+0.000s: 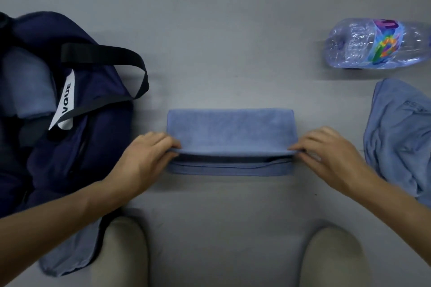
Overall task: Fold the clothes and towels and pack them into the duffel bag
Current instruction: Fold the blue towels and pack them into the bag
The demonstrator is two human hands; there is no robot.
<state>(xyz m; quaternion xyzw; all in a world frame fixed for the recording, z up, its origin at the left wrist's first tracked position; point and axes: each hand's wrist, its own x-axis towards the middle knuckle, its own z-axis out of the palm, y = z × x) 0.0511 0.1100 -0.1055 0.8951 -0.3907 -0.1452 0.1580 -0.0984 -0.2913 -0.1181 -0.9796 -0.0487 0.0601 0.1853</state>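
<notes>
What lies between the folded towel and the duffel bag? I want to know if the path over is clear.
Only the left hand, pinching the blue towel; otherwise bare grey surface up to the duffel bag, in the head view.

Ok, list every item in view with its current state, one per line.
Blue towel: partly folded, top layer's near edge lifted.
Left hand: fingers pinching the towel's left corner.
Right hand: fingers pinching the right corner.
Duffel bag: open, blue cloth inside.
Plastic bottle: lying on its side.
Blue garment: crumpled, unfolded.
</notes>
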